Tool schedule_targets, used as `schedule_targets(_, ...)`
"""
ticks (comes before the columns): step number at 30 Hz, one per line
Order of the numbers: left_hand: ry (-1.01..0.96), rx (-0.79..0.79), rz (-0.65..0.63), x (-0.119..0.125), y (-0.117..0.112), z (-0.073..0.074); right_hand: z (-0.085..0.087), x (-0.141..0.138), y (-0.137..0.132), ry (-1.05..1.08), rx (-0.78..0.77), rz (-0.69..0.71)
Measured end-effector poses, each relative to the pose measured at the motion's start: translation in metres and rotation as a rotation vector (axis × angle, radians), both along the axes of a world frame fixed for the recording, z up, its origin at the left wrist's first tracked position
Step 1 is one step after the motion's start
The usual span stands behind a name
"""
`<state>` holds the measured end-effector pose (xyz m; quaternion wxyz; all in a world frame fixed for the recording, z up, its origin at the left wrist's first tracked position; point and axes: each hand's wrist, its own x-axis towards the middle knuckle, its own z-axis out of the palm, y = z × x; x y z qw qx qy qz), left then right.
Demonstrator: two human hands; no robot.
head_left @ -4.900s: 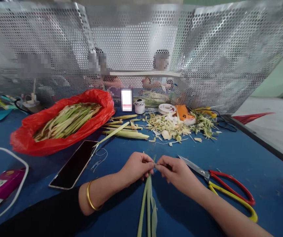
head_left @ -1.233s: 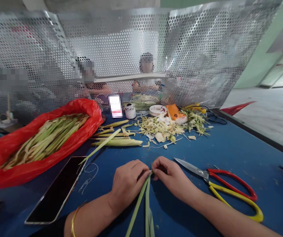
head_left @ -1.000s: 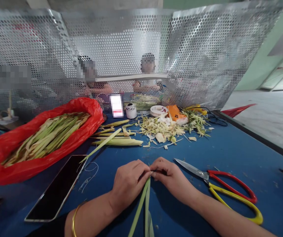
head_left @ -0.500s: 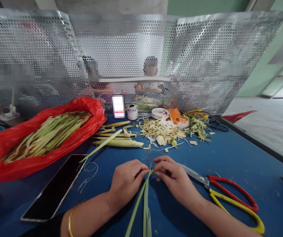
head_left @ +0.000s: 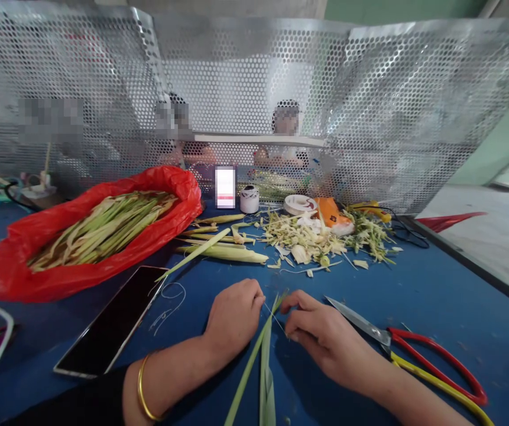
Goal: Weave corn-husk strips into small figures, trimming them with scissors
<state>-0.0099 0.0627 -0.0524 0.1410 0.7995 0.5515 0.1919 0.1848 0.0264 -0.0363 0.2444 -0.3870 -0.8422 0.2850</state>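
Observation:
Long green leaf strips (head_left: 265,370) run up from the bottom edge and cross near their tips between my hands. A thin pale thread (head_left: 277,321) passes over the strips near that crossing. On the left side, my left hand (head_left: 237,310) is closed in a pinch on one end of the thread. My right hand (head_left: 318,328) has its fingers curled, thumb and forefinger pinching the other end below the strips' tips. To the right of that hand lie large scissors (head_left: 389,338) with one red and one yellow handle.
A red plastic bag (head_left: 6,269) of leaves stands left, above a dark phone (head_left: 110,322). Leaf scraps (head_left: 301,236), a tape roll (head_left: 299,205), a white pot (head_left: 249,200) and a lit phone (head_left: 225,186) sit before a perforated metal screen (head_left: 236,71). People sit behind it.
My hands have drawn slightly apart, pulling the thread into view across the leaf strips. My right hand has moved down and right. The whole view has shifted a little.

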Motion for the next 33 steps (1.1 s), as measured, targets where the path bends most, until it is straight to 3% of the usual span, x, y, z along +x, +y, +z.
schedule_targets(5, -0.03, 0.021, 0.025, 0.001, -0.001, -0.001, -0.01, -0.008, -0.001, 0.188, -0.13, 0.057)
schedule_targets(8, -0.203, -0.04, 0.027, 0.001, 0.001, -0.001, -0.017, -0.01, 0.0, 0.181, -0.144, 0.049)
schedule_targets(12, -0.644, -0.392, -0.119, 0.001, 0.005, 0.001, -0.021, -0.009, 0.0, 0.146, -0.109, 0.025)
schedule_targets(14, -0.763, -0.571, -0.217, 0.001, 0.007, 0.003, -0.021, -0.008, 0.0, 0.129, -0.103, 0.025)
schedule_targets(16, -0.737, -0.613, -0.267, 0.0, 0.007, 0.004, -0.022, -0.007, 0.0, 0.108, -0.106, 0.029)
schedule_targets(22, -0.346, -0.347, -0.254, -0.001, 0.004, 0.01, -0.019, -0.007, -0.004, -0.014, -0.106, 0.025)
schedule_targets(26, -0.276, -0.304, -0.246, -0.001, 0.003, 0.011, -0.018, -0.01, -0.005, -0.076, -0.077, 0.013)
schedule_targets(33, -0.222, -0.299, -0.225, -0.002, 0.004, 0.01, -0.021, -0.009, -0.002, 0.025, -0.132, -0.008)
